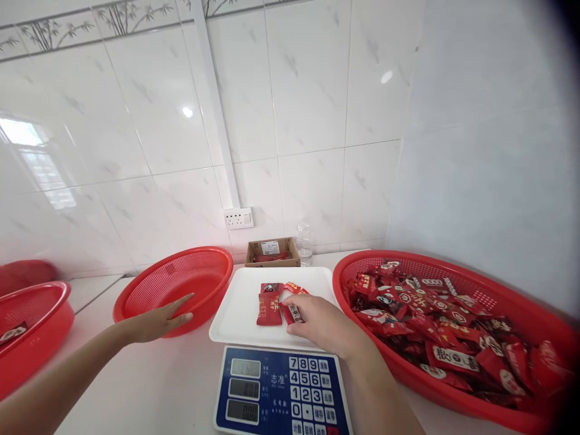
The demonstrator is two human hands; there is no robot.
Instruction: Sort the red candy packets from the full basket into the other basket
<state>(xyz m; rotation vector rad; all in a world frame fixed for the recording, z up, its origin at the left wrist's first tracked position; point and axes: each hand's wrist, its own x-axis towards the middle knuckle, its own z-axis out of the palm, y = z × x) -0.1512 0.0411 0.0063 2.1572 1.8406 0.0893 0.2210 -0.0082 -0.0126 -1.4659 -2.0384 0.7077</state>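
Hold left hand (158, 321), grip open and empty, by nearest red basket (220, 266), off white tray (231, 308); beside packets (270, 309) lying on tray, pinch red packet (292, 313) lightly in closed grip of right hand (319, 319), without leaning on scale (277, 399).

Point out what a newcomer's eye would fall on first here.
Probably the large red perforated basket on the right, heaped with glossy red packets. Next, front and centre, the blue-fronted digital scale, with the right hand holding a small red packet over its white weighing tray. On the left, the empty, open left hand is stretched out by another red basket.
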